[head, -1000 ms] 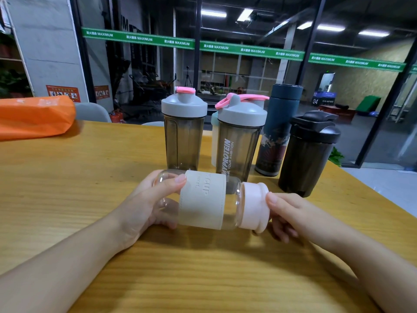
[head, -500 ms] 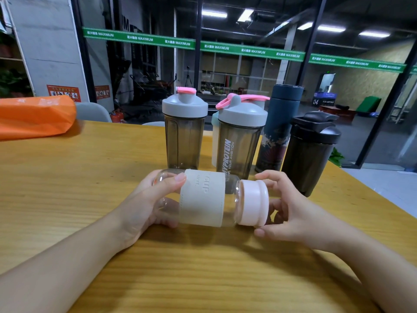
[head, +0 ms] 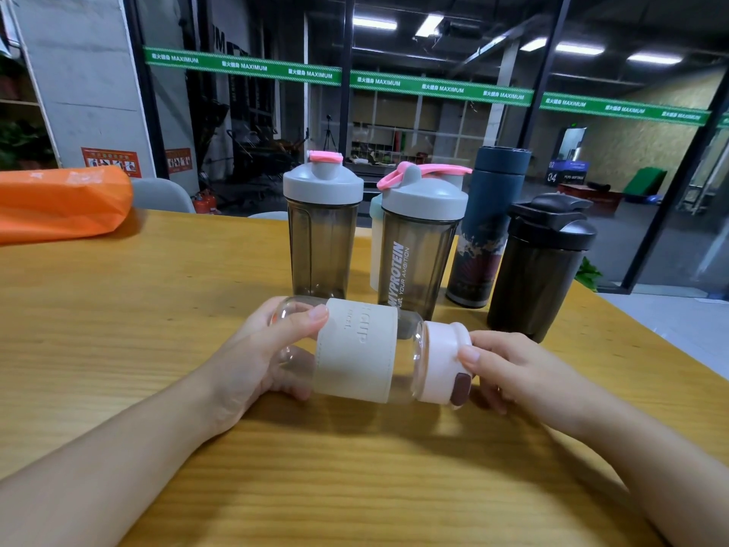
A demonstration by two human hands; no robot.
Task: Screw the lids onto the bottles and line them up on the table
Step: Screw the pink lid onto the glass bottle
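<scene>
A clear glass bottle with a cream sleeve (head: 355, 349) lies on its side just above the wooden table (head: 118, 329). My left hand (head: 256, 349) grips its base end. My right hand (head: 509, 369) holds the pale pink lid (head: 443, 361) on the bottle's mouth, a brown tab showing at the lid's lower edge. Behind stand capped bottles: a smoky shaker with grey lid and pink cap (head: 321, 230), a MYPROTEIN shaker (head: 418, 246), a dark blue flask (head: 485, 230) and a black shaker (head: 540, 270). A pale bottle (head: 374, 246) is mostly hidden behind the shakers.
An orange bag (head: 59, 203) rests at the table's far left. A grey chair back (head: 161, 195) shows behind the far edge. The table's right edge runs diagonally past the black shaker, with a glass wall beyond.
My right hand has turned on the pink lid; its fingers shifted from wrapped over the top to the side, and a brown tab on the lid has rotated into view.
</scene>
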